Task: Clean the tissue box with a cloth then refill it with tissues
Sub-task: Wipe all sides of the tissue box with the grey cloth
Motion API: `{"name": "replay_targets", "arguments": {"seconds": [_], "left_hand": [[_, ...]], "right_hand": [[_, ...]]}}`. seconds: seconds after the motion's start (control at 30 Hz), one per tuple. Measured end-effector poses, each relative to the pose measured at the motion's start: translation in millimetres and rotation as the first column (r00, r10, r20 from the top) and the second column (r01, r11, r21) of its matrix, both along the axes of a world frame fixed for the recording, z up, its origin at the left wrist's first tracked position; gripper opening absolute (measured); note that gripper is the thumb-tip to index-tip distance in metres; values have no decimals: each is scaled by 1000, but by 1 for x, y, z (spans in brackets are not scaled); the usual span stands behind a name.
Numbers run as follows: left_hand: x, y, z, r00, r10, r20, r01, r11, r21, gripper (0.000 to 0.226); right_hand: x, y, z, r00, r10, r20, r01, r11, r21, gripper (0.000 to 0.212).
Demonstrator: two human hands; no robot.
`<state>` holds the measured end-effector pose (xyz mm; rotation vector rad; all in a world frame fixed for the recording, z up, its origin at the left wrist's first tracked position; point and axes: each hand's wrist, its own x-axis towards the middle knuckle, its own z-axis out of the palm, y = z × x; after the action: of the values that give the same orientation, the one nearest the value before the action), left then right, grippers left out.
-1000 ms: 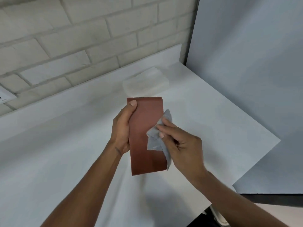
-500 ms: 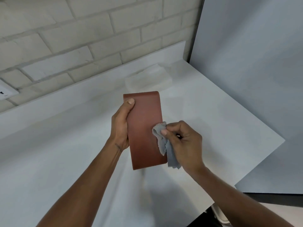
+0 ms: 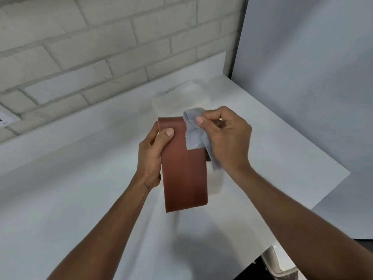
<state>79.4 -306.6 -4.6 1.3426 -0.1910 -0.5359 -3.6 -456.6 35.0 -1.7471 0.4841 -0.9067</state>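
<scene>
- My left grip (image 3: 151, 156) is clamped on the box (image 3: 185, 174), thumb across the front face near the top and fingers wrapped behind the left edge. It holds the box up off the counter (image 3: 80, 178), long face toward me.
- My right grip (image 3: 228, 138) pinches the cloth (image 3: 193, 132), bunched between thumb and fingertips, against the box's top right corner. A tail of cloth hangs below that grip, along the right edge.
- What changed: half a second ago the cloth sat lower on that right edge, about halfway down. Now it is up at the top corner. The left grip has barely shifted on the box. I read this as one wiping stroke run upward along that side.
- For the task, I judge we are still in the cleaning stage. The front face looks plain. The back and the opening are hidden from me, so I cannot tell whether they are done.
- The tissues (image 3: 179, 100) lie in a white stack on the counter beyond both grips, touched by neither. Refilling has not begun.
- Next I would expect to turn the box in the left grip so the cloth can reach the other faces.
</scene>
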Motion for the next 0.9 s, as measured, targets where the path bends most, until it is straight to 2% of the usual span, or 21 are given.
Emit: {"name": "replay_targets", "arguments": {"seconds": [0.07,0.13,0.2,0.27,0.33,0.47,0.53,0.63,0.67,0.73,0.77,0.83,0.9], "left_hand": [[-4,-2,-2,1000,1,7,-1,1000,-7,57],[-8,-3,-2,1000,13,26,-13,1000,-15,62],[-11,-4,0,999,49,12,-48,999,-24,76],[-9,-4,-1,997,71,38,-70,997,-19,66],[-9,-3,1,993,83,82,-82,997,-11,58],[-10,-1,2,977,47,209,-54,998,27,73],[-7,0,0,962,10,273,-29,997,67,80],[-7,3,-3,948,-22,317,-13,994,108,86],[-7,4,-3,949,-20,315,-12,995,98,86],[-9,7,-4,941,-25,338,3,998,67,85],[-12,8,-3,931,-35,364,10,997,71,91],[-16,11,-2,918,-85,386,46,993,107,112],[-19,12,-6,905,-138,402,90,987,136,119]], "right_hand": [[11,-4,7,998,30,49,-21,982,-187,8],[6,2,0,995,42,89,-2,916,-402,6],[-8,13,-15,988,96,122,-9,817,-576,12],[-26,22,-41,980,184,78,-70,684,-726,26],[-47,32,-75,959,283,-19,-177,543,-821,23],[-84,44,-116,876,437,-204,-379,361,-852,11],[-80,36,-105,891,411,-191,-361,388,-848,15],[-55,19,-67,960,276,-46,-202,569,-797,34],[-47,16,-52,966,259,-11,-180,640,-747,33],[-37,15,-27,952,306,18,-239,777,-582,18],[-34,12,-17,936,351,13,-300,817,-493,12],[-30,5,7,917,396,-52,-391,862,-323,4],[-24,-12,23,864,464,-196,-489,866,-106,9]]}}
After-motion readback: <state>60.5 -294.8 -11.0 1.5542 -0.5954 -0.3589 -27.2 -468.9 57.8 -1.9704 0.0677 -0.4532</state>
